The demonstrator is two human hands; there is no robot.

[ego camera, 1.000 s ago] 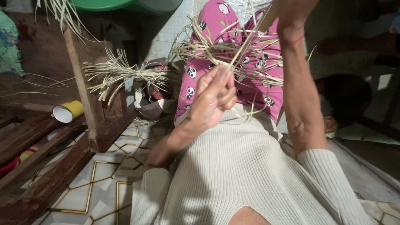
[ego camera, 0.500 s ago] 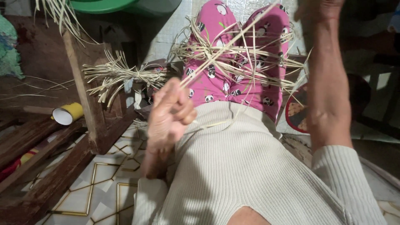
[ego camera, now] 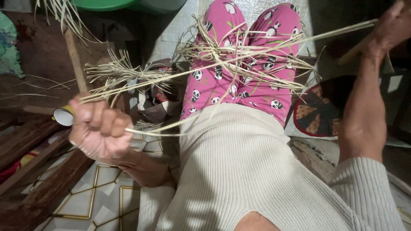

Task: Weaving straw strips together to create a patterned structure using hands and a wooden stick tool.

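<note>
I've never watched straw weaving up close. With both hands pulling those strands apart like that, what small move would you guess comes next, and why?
Probably a little more outward pull to snug the knot. The left hand is fisted around pale strands, and the right hand grips their far end up high, so they run taut across the straw bundle lying on the pink trousers. Loose ends around the crossing suggest it is not tight yet.

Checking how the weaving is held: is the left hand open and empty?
No, the left hand is closed in a fist around pale straw strips stretched toward the right hand.
</note>
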